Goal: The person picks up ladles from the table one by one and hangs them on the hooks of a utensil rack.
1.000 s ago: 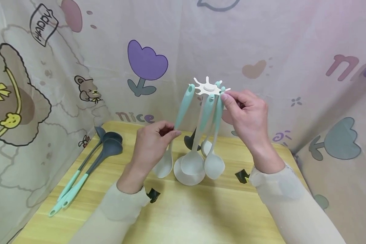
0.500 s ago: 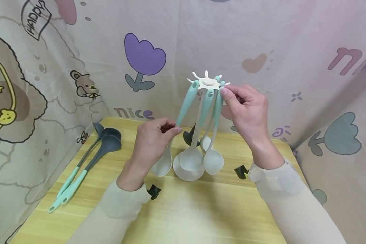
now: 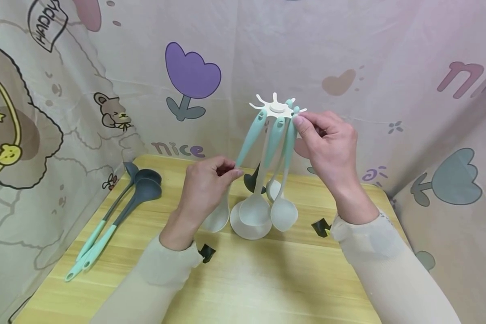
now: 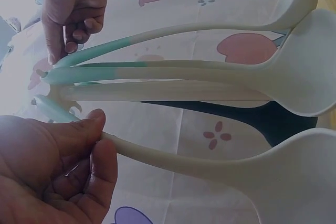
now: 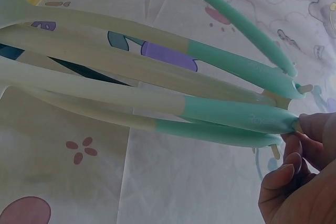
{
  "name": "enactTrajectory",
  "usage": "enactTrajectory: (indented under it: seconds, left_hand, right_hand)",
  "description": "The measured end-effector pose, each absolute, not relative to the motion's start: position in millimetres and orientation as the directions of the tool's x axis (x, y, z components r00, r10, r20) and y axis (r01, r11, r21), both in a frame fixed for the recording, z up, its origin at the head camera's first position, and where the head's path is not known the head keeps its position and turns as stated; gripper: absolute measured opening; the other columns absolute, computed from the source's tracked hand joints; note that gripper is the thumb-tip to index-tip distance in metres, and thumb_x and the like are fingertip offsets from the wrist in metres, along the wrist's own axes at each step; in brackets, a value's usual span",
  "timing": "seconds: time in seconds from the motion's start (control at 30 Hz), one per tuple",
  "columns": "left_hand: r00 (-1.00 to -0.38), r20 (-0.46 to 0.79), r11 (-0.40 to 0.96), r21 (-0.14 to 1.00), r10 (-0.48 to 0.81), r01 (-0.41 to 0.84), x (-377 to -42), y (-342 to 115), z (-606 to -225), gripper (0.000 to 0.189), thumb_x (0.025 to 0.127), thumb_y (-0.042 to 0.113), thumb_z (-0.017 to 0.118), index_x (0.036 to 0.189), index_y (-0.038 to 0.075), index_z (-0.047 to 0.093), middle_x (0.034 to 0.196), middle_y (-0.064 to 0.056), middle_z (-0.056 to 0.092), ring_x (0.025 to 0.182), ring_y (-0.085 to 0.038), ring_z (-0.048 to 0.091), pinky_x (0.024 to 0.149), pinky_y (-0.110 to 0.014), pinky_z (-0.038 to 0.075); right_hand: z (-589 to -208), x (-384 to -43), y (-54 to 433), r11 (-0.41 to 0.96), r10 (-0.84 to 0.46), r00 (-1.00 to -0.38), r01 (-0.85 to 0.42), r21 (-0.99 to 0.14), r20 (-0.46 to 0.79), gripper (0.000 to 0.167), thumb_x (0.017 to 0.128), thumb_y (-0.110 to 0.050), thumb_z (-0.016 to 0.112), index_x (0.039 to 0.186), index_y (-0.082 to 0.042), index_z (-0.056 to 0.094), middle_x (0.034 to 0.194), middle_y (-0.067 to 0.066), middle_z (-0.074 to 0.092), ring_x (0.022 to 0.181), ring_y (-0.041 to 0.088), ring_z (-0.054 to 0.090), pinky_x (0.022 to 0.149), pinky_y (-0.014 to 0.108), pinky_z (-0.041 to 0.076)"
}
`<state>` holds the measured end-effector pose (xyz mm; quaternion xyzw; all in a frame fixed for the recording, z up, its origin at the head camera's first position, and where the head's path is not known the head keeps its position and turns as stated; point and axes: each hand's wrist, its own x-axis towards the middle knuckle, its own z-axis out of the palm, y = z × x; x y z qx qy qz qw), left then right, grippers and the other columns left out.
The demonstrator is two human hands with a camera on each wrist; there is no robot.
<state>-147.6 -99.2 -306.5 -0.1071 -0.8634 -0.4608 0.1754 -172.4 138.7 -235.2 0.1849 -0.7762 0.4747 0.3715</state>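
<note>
My left hand (image 3: 206, 186) pinches a cream spoon (image 3: 216, 219) by its neck, just below the mint handle. The handle's holed top end is close to an arm of the white utensil rack (image 3: 277, 108); whether it touches is unclear. With thumb and finger, my right hand (image 3: 332, 144) pinches the tip of another rack arm, at the top of a hanging cream spoon (image 3: 284, 215). Also on the rack hang a cream ladle (image 3: 255, 210) in front and a cream utensil (image 3: 273, 190) behind. A dark utensil (image 3: 251, 182) shows partly behind the post.
Several dark grey ladles and spoons (image 3: 147, 189) with mint handles lie on the left of the wooden table (image 3: 243, 288). The rack's round base (image 3: 251, 233) stands near mid-table. Printed cloth (image 3: 247, 54) hangs around the back and sides.
My left hand has shifted the spoon's handle top slightly right, closer to the rack's centre. My right hand keeps its pinch at the rack. The head view has tilted a little.
</note>
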Motion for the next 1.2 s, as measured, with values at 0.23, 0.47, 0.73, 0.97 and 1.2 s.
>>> enactTrajectory:
  seconds: [0.23, 0.47, 0.73, 0.97, 1.2]
  left_hand:
    - [-0.907, 0.420, 0.540, 0.757, 0.028, 0.367, -153.1, -94.6, -310.6, 0.013, 0.092, 0.019, 0.085, 0.098, 0.008, 0.081, 0.090, -0.005, 0.079, 0.080, -0.019, 0.073, 0.072, -0.035, 0.059]
    - [-0.889, 0.458, 0.512, 0.756, 0.031, 0.407, -157.8, -88.0, -315.3, 0.013, 0.091, 0.017, 0.084, 0.097, 0.007, 0.080, 0.088, -0.006, 0.079, 0.077, -0.018, 0.071, 0.068, -0.030, 0.058]
    - [-0.900, 0.437, 0.511, 0.769, 0.018, 0.383, -162.5, -83.4, -320.9, 0.015, 0.092, 0.019, 0.084, 0.101, 0.008, 0.080, 0.090, -0.004, 0.079, 0.078, -0.018, 0.071, 0.069, -0.031, 0.058]
    - [-0.889, 0.455, 0.491, 0.767, 0.038, 0.414, -166.0, -80.0, -322.6, 0.014, 0.090, 0.018, 0.085, 0.099, 0.008, 0.081, 0.087, -0.004, 0.079, 0.075, -0.017, 0.069, 0.067, -0.029, 0.057]
    - [-0.911, 0.407, 0.489, 0.782, 0.067, 0.386, -162.5, -76.0, -319.8, 0.016, 0.092, 0.023, 0.084, 0.100, 0.009, 0.080, 0.088, -0.003, 0.078, 0.076, -0.017, 0.068, 0.066, -0.028, 0.056]
  right_hand:
    - [-234.2, -172.6, 139.3, 0.480, 0.066, -0.655, -0.640, -0.600, 0.752, 0.012, 0.096, -0.013, 0.080, 0.099, -0.002, 0.084, 0.075, -0.027, 0.059, 0.074, 0.011, 0.051, 0.062, 0.020, 0.040]
    - [-232.7, -171.6, 140.2, 0.473, 0.070, -0.657, -0.641, -0.605, 0.751, 0.010, 0.095, -0.012, 0.080, 0.098, -0.004, 0.085, 0.072, -0.025, 0.058, 0.073, 0.012, 0.050, 0.062, 0.021, 0.039]
    - [-234.7, -169.9, 140.4, 0.463, 0.075, -0.682, -0.622, -0.631, 0.727, 0.011, 0.096, -0.012, 0.079, 0.100, -0.004, 0.085, 0.073, -0.023, 0.059, 0.073, 0.012, 0.050, 0.062, 0.021, 0.040]
    - [-233.3, -170.7, 141.0, 0.436, 0.083, -0.696, -0.619, -0.654, 0.713, 0.013, 0.097, -0.013, 0.078, 0.104, -0.005, 0.085, 0.075, -0.023, 0.063, 0.074, 0.011, 0.052, 0.064, 0.021, 0.042]
    - [-233.0, -170.9, 140.8, 0.434, 0.081, -0.703, -0.613, -0.660, 0.706, 0.012, 0.097, -0.015, 0.078, 0.103, -0.006, 0.085, 0.074, -0.023, 0.063, 0.074, 0.011, 0.052, 0.064, 0.022, 0.042]
